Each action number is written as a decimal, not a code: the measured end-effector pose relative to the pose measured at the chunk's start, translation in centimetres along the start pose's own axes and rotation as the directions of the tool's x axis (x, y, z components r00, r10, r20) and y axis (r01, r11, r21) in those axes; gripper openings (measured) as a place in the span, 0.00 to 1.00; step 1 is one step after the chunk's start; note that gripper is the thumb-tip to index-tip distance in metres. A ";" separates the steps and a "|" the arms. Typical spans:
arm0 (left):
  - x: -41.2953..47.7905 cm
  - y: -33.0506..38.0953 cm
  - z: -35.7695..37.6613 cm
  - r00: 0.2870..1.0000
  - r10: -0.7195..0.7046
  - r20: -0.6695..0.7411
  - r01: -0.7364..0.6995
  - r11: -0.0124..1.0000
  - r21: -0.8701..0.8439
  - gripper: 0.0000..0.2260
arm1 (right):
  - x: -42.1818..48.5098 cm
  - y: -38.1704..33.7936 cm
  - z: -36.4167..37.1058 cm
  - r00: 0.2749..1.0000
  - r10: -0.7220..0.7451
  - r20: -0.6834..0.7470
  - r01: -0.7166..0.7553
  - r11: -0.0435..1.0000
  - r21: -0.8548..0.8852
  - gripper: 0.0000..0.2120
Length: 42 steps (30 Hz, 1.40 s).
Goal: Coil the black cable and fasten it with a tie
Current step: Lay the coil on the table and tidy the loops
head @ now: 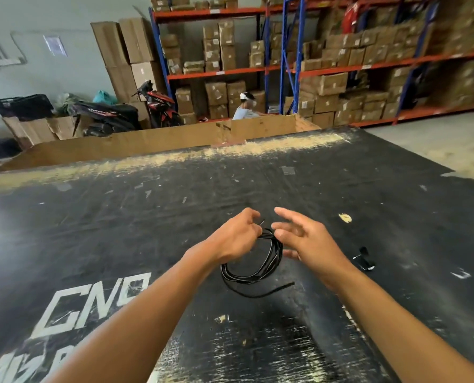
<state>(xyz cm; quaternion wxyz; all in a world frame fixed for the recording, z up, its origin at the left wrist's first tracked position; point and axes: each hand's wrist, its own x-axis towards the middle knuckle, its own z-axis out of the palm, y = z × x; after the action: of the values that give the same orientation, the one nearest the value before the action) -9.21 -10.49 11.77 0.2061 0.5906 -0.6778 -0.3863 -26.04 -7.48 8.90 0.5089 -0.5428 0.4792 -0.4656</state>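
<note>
Black worktop (340, 189): big scuffed sheet, fills most of the view. Far edge worn down to bare fibre, running left to right; right corner falls off to concrete floor (437, 145). White stencilled lettering (97, 302) near left. Plenty of bare surface all round the hands, left side widest.

Behind the far edge: low cardboard wall (161, 142), then racking (285, 64) stacked with cartons, parked motorbikes (136, 111) on the left, a seated person (245, 109) past the cardboard.

Both forearms come in from the bottom and meet mid-table.

Left hand (235, 239): fingers curled closed, pinching the top of the black cable (258, 268) where the loops bunch. A thin short end sticks up beside its fingertips; can't tell whether that is the tie or a cable end.

Right hand (310, 241): open, fingers spread and motion-blurred, fingertips just at the bunch point next to the left hand. Can't tell if it actually has hold of anything.

Cable: several loops hanging from the pinch down toward the table, between the two wrists. One loose tail curves out under the coil, toward the right forearm.

Small dark item (364, 259) on the table, just right of the right hand, apart from it; too blurred to identify.
</note>
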 end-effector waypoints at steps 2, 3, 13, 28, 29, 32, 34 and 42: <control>-0.3 0.0 -0.1 0.999 0.003 0.048 -0.002 1.000 -0.029 0.21 | -0.1 -0.4 0.4 0.998 -0.054 0.019 0.055 0.997 -0.046 0.18; -0.4 -0.1 -0.3 0.998 0.005 0.064 -0.002 0.999 -0.037 0.23 | -0.3 -0.3 0.4 0.997 -0.075 0.016 0.075 0.996 -0.053 0.16; -1.9 -1.4 -1.1 0.978 0.054 0.199 -0.054 0.999 -0.009 0.28 | -2.7 0.6 2.2 0.996 -0.083 0.034 0.083 0.996 -0.021 0.16; 2.8 -1.3 -0.6 0.966 -0.002 0.258 0.035 0.992 -0.122 0.28 | -0.3 1.7 0.3 0.991 -0.136 -0.006 0.135 0.990 -0.040 0.10; 3.0 -1.2 -0.5 0.959 -0.021 0.282 0.069 0.984 -0.162 0.25 | 0.0 1.9 0.2 0.988 -0.152 -0.016 0.150 0.984 -0.096 0.08; 3.2 -1.1 -0.4 0.930 0.001 0.368 0.116 0.949 -0.295 0.13 | 0.8 2.4 -0.3 0.980 -0.185 -0.070 0.168 0.964 -0.207 0.05; 3.3 -1.3 -0.2 0.936 0.078 0.343 0.037 0.948 -0.315 0.07 | 1.4 2.7 -1.1 0.973 -0.188 -0.132 0.156 0.963 -0.220 0.05; 4.5 -1.9 4.5 0.998 0.049 -0.035 -0.060 0.887 -0.458 0.08 | 2.5 3.9 -3.7 0.958 -0.113 -0.263 0.077 0.987 -0.144 0.05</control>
<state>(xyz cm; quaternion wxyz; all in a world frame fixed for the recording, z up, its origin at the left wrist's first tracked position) -12.24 -13.55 6.72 0.3580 0.5105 -0.5813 -0.5228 -29.59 -10.40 5.27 0.3785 -0.5294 0.5472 -0.5264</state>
